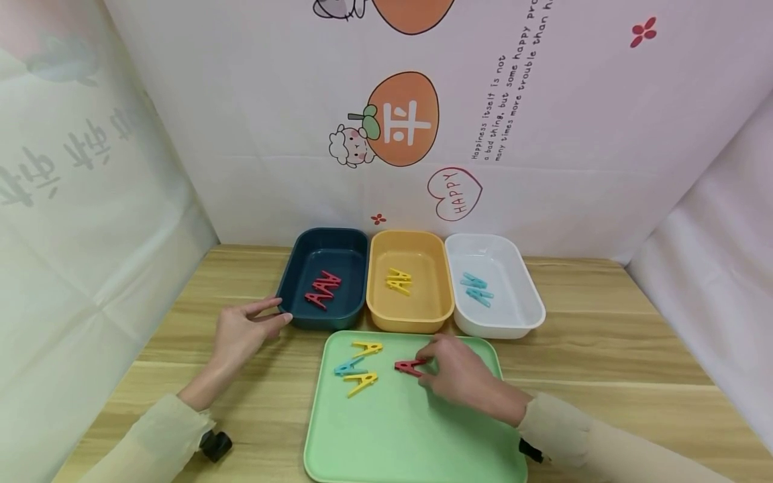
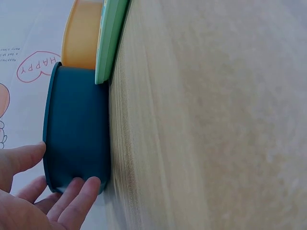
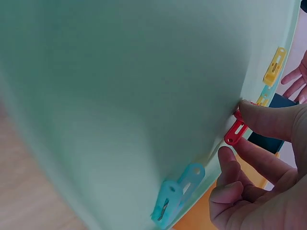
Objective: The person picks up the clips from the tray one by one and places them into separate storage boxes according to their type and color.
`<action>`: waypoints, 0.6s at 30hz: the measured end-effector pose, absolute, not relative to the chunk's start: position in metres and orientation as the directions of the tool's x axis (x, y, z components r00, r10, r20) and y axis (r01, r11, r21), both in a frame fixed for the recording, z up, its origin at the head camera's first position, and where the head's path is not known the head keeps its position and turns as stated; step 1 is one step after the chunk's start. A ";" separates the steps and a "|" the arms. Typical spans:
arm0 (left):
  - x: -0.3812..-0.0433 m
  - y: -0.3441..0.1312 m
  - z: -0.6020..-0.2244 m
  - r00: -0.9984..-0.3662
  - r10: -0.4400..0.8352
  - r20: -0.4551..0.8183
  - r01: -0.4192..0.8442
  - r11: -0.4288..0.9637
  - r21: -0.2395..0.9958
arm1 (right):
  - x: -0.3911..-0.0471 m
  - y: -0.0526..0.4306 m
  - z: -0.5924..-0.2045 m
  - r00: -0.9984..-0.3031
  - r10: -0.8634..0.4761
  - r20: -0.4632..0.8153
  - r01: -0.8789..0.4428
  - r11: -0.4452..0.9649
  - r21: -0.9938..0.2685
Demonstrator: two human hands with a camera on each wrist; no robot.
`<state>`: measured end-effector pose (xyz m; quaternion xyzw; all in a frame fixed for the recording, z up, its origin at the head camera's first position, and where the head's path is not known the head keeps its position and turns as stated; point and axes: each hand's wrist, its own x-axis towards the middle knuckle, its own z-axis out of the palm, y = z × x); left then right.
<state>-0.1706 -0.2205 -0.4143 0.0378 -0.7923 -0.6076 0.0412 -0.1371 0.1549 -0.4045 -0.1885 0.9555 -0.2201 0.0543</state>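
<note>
The right hand point(image 1: 460, 373) pinches a red clip point(image 1: 408, 366) while the left hand point(image 1: 241, 333), fingers spread, touches the navy bin point(image 1: 326, 322).

Head view bright and even, with a soft shadow on the tray point(image 1: 386, 446); wrist views dimmer, the bench point(image 2: 230, 124) blurred in the left one.

Looks like a makeshift, fabric-walled booth, yet cannot be pinned to a home, studio or office, judging by a wood-grain table point(image 1: 598, 329), a cartoon-printed cloth point(image 1: 290, 134) upright behind the table, and pale drapes point(image 1: 90, 248) left and right of the table.
</note>
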 end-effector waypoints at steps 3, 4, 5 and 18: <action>-0.171 -0.220 -0.414 -0.993 -0.112 0.020 -0.011 0.266 0.964 | -0.133 0.160 -0.404 -0.927 -0.374 -0.018 -0.329 0.837 -0.438; -0.171 -0.221 -0.414 -0.993 -0.113 0.020 -0.011 0.268 0.963 | -0.132 0.161 -0.404 -0.928 -0.371 -0.016 -0.328 0.838 -0.437; -0.171 -0.221 -0.414 -0.993 -0.113 0.021 -0.011 0.272 0.962 | -0.131 0.163 -0.404 -0.930 -0.368 -0.013 -0.326 0.839 -0.435; -0.171 -0.221 -0.413 -0.994 -0.109 0.018 -0.013 0.285 0.958 | -0.128 0.172 -0.407 -0.943 -0.333 0.009 -0.309 0.863 -0.400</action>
